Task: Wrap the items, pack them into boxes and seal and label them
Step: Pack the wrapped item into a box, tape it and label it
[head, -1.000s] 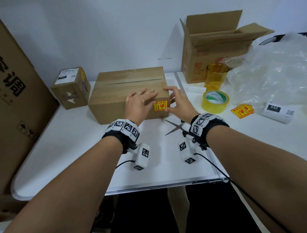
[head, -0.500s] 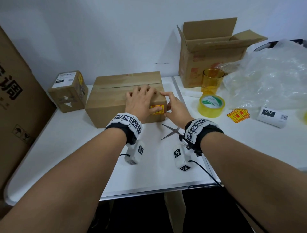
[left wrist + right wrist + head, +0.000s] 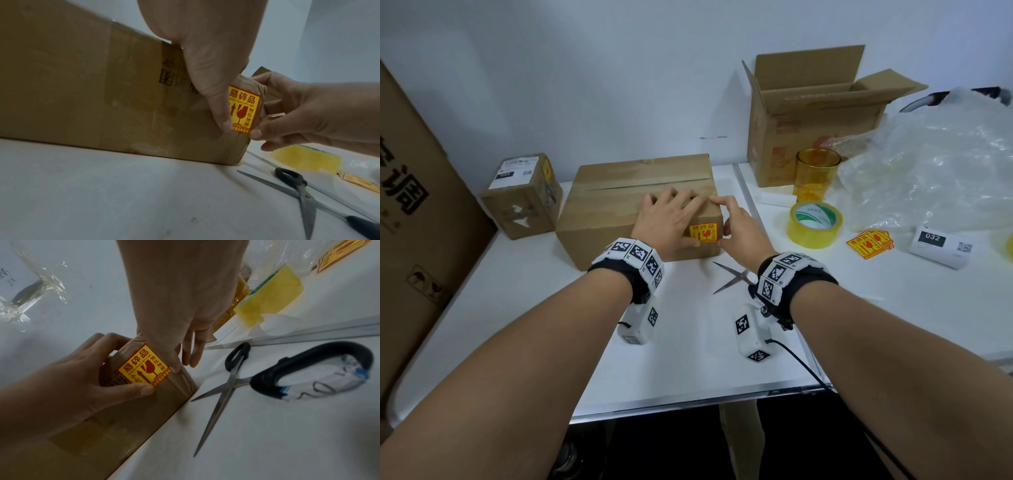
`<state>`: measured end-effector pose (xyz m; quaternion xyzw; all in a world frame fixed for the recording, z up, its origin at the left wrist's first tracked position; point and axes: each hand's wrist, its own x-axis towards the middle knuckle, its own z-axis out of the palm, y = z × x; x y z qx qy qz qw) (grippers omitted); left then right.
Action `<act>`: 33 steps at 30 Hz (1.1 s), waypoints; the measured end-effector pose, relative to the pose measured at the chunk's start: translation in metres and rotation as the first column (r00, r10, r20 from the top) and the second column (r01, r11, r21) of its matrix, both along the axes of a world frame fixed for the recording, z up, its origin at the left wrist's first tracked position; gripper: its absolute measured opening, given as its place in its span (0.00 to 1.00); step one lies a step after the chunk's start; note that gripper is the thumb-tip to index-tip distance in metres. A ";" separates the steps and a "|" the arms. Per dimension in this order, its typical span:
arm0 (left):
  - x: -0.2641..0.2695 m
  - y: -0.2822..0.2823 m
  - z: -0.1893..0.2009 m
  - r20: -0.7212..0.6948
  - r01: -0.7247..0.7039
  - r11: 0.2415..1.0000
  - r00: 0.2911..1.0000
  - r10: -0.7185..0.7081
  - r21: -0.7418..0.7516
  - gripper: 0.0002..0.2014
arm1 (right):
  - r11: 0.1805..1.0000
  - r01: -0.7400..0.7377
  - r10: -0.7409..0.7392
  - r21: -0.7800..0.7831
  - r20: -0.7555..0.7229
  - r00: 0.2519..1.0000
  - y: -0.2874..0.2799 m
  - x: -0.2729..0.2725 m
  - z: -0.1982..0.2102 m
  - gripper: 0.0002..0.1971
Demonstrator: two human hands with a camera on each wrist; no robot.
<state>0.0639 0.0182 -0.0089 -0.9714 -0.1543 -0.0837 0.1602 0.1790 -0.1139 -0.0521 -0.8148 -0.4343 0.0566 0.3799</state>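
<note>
A taped brown box [image 3: 619,209] lies on the white table [image 3: 688,359]. A yellow and red fragile sticker [image 3: 702,233] is on its near face by the right corner. My left hand [image 3: 681,219] lies over the box top, and its thumb presses the near face at the sticker's left edge [image 3: 244,110]. My right hand [image 3: 732,222] is at the corner. Its index finger rests on the top edge, and its thumb presses the sticker's lower right corner [image 3: 144,365]. Neither hand holds anything loose.
Open scissors [image 3: 732,275] lie just right of my wrists. Further right are a yellow tape roll [image 3: 813,222], an amber cup [image 3: 816,178], an open box [image 3: 808,130], bubble wrap [image 3: 928,171], spare stickers [image 3: 869,241] and a white label pad [image 3: 938,245]. A small box [image 3: 522,195] and a large carton [image 3: 414,240] stand left.
Both hands have stayed at the box's near right corner. My left thumb slid off the sticker to its left edge, and my right thumb came down onto its lower right corner.
</note>
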 end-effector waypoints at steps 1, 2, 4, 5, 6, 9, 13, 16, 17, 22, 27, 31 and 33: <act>-0.001 0.002 0.001 -0.011 0.012 1.000 1.000 -0.011 0.003 0.43 | 1.000 -0.002 0.002 -0.001 0.000 1.000 0.000 0.000 0.000 0.35; -0.003 0.005 0.002 -0.021 0.024 1.000 0.999 -0.023 0.002 0.42 | 1.000 -0.002 0.002 -0.006 -0.003 1.000 0.000 0.000 0.000 0.35; -0.006 0.010 0.006 -0.038 0.047 0.999 0.998 -0.048 -0.024 0.41 | 1.000 0.006 -0.006 -0.015 -0.002 1.000 0.002 -0.002 0.001 0.36; -0.007 0.012 0.008 -0.042 0.054 0.997 0.998 -0.056 -0.053 0.39 | 1.000 0.017 -0.017 -0.021 0.010 1.000 0.003 -0.002 0.003 0.35; -0.009 0.014 0.010 -0.040 0.059 0.994 0.997 -0.063 -0.091 0.37 | 0.999 0.029 -0.028 -0.028 0.029 0.999 0.004 -0.002 0.005 0.34; -0.014 0.017 0.013 -0.008 0.078 0.978 0.997 -0.081 -0.193 0.27 | 0.999 0.035 -0.032 -0.033 0.081 0.996 0.005 -0.001 0.008 0.31; -0.014 0.012 0.011 0.077 0.081 0.954 0.995 -0.061 -0.288 0.23 | 1.000 -0.028 0.028 0.010 0.068 0.997 -0.003 0.004 0.005 0.28; -0.014 0.009 0.006 0.076 0.072 0.972 0.996 -0.056 -0.223 0.31 | 0.997 -0.066 0.064 0.035 0.053 0.997 -0.005 0.009 0.004 0.29; -0.014 0.008 0.004 0.057 0.061 0.979 0.997 -0.051 -0.193 0.34 | 0.997 -0.066 0.065 0.027 0.058 0.996 -0.005 0.009 0.004 0.29; -0.010 -0.001 -0.010 0.079 -0.011 1.000 0.997 0.014 -0.029 0.44 | 1.000 0.004 -0.003 -0.022 0.081 0.997 0.004 -0.001 0.002 0.34; -0.007 -0.004 -0.012 0.128 -0.013 0.999 0.992 0.019 -0.044 0.42 | 0.998 0.024 -0.016 -0.057 0.139 0.990 0.007 -0.001 0.002 0.32; -0.010 -0.002 -0.008 0.084 0.011 0.992 0.996 0.000 -0.128 0.42 | 0.998 0.030 -0.020 -0.061 0.150 0.988 0.006 -0.001 0.002 0.32; -0.012 -0.001 -0.003 0.063 0.021 0.976 0.998 -0.007 -0.218 0.39 | 0.999 0.002 0.002 -0.039 0.112 0.994 0.004 0.001 0.001 0.31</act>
